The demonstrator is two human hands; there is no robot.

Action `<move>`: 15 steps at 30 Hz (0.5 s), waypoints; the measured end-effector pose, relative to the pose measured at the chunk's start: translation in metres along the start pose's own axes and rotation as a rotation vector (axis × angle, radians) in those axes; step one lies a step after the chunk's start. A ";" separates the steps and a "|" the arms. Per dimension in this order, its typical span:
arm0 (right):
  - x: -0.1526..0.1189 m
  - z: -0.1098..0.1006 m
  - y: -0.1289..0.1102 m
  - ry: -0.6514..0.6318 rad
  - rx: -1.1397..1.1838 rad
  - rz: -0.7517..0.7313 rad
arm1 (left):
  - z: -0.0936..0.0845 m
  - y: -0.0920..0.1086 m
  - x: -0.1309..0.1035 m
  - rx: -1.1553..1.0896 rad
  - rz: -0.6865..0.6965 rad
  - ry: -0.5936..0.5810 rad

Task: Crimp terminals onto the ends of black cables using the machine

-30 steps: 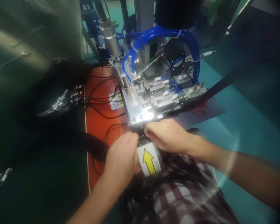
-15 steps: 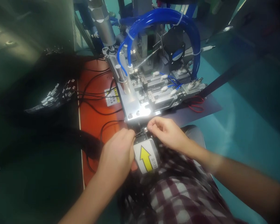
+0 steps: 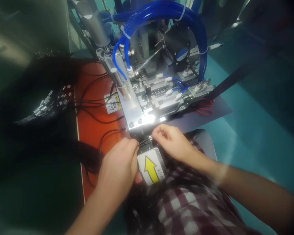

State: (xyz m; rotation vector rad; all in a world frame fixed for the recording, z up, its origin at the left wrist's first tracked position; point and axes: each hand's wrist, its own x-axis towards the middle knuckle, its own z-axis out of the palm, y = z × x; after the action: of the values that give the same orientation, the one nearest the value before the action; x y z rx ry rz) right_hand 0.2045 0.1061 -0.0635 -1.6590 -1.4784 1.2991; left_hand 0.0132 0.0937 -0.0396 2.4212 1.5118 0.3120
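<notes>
A small metal-ended connector (image 3: 150, 137) on a thin dark cable lies between my hands, at the front of a bright metal machine (image 3: 134, 114). My right hand (image 3: 172, 140) is closed in a pinch at the connector's right end. On the other side, my left hand (image 3: 120, 160) has its fingers pressed together at the cable; its fingertips are partly hidden. Just below the connector is a white plate with a yellow arrow (image 3: 152, 166), beside my left hand.
Thick blue tubes (image 3: 161, 13) arch over the machine. Black cables cross the orange surface (image 3: 88, 130) at left. Many small shiny metal-ended parts (image 3: 45, 104) lie on the dark area farther left. A red wire loop (image 3: 204, 111) sits at right.
The view has shifted, so the machine and orange surface appear slightly farther left. Both hands keep their closed grip beside the connector, with little movement relative to the machine.
</notes>
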 end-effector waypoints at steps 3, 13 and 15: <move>0.005 -0.002 -0.001 -0.072 0.091 0.076 | 0.000 0.000 0.000 0.006 0.014 0.017; 0.001 -0.009 0.015 -0.093 0.503 0.229 | 0.001 -0.004 0.002 -0.050 0.120 0.024; -0.002 -0.007 0.020 -0.120 0.547 0.189 | 0.003 -0.007 0.002 -0.072 0.151 0.035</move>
State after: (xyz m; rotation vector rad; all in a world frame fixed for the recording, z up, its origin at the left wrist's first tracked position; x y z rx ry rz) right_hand 0.2196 0.1009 -0.0774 -1.3921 -0.9185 1.7422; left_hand 0.0086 0.0983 -0.0447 2.4891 1.3107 0.4334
